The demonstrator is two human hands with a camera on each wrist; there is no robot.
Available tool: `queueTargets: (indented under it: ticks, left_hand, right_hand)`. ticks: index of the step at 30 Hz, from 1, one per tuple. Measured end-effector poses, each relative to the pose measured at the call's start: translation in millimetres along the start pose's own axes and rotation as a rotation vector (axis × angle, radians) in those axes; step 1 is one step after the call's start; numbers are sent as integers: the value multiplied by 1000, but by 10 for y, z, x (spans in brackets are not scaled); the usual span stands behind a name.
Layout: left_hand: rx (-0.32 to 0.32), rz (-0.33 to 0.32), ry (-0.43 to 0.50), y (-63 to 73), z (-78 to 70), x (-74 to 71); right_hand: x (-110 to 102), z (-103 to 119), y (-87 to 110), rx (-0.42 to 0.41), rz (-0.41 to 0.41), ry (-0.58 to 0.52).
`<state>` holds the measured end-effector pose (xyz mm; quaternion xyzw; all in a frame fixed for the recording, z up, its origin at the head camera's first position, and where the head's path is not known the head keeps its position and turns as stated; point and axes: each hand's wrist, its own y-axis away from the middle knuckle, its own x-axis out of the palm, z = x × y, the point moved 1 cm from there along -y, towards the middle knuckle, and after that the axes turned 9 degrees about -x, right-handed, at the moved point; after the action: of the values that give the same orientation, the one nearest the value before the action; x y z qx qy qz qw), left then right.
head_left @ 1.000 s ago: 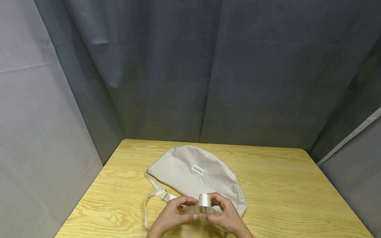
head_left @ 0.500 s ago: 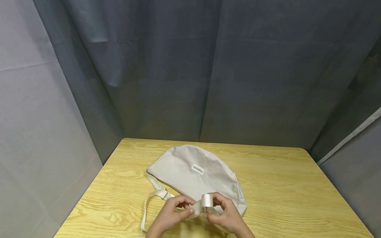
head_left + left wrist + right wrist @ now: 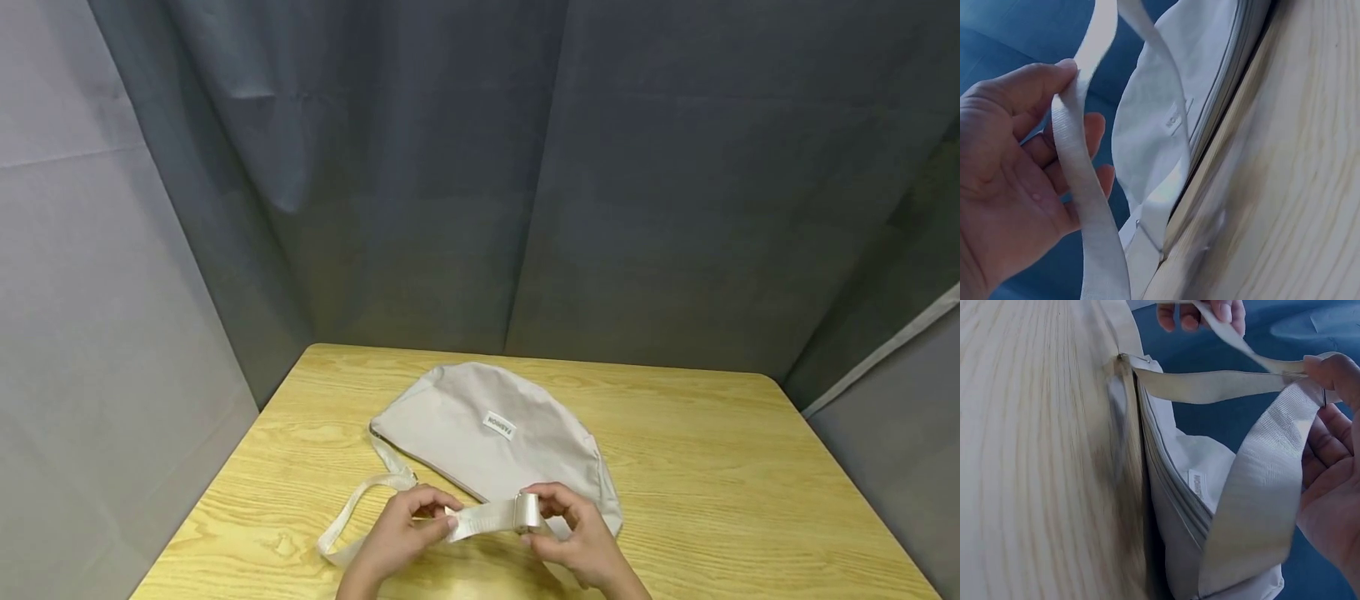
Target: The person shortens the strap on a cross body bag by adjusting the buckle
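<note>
A pale beige half-moon bag with a small white label lies on the wooden table, its zipped straight edge toward me. Its cream webbing strap is lifted in front of it. My left hand pinches the strap between thumb and fingertips, as the left wrist view also shows. At the other end of the stretched piece, my right hand pinches the strap at a metal slider. In the right wrist view, a wide length of strap hangs from that hand to the bag.
The wooden table extends to both sides of the bag. Dark grey curtains hang behind it, and a lighter panel stands at the left. A loose strap loop lies left of the bag.
My left hand has moved left and away from my right hand, drawing the strap out straight between them. The loop at the left has shifted outward. The bag has stayed put.
</note>
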<state>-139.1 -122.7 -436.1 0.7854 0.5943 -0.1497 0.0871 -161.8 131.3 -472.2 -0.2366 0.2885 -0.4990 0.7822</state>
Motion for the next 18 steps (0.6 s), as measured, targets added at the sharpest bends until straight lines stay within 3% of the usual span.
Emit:
queueTargets:
  ticks: [8,13,18]
  left_hand:
    - [37,86,34,-170,314,185]
    - [58,103,38,-208,253,275]
    - [68,69,-3,-222,183,340]
  right_hand:
    - [74,60,-45,36,28,-22]
    - [112,85,-59,59,31,-29]
    - [127,80,-55,50,44,-9]
